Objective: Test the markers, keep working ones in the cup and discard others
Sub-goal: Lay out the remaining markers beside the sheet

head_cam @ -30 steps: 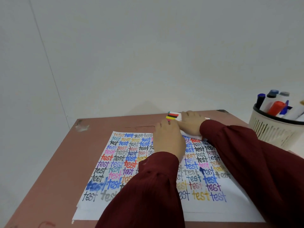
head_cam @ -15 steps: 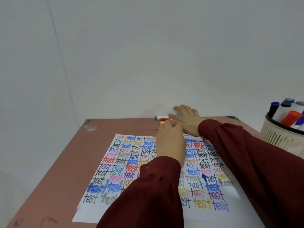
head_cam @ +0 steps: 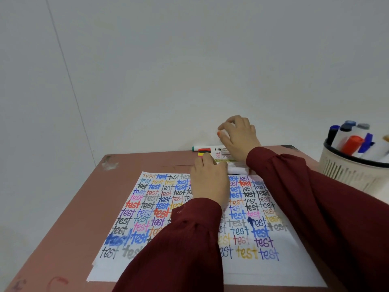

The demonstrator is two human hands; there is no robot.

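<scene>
Picking one marker from the far row, likely for testing.
The right hand (head_cam: 237,135) is pinching an orange-tipped marker (head_cam: 220,133), raised above the row of markers (head_cam: 210,151) at the table's (head_cam: 69,218) far edge, where it was lying flat half a second ago. The left hand (head_cam: 208,180) is resting loose-fingered on the row, probably steadying it. The cup (head_cam: 345,169) is standing far right.

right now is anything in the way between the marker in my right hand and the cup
nothing visible: the right hand holds the marker raised, and the space from it to the cup on the right is open
</scene>
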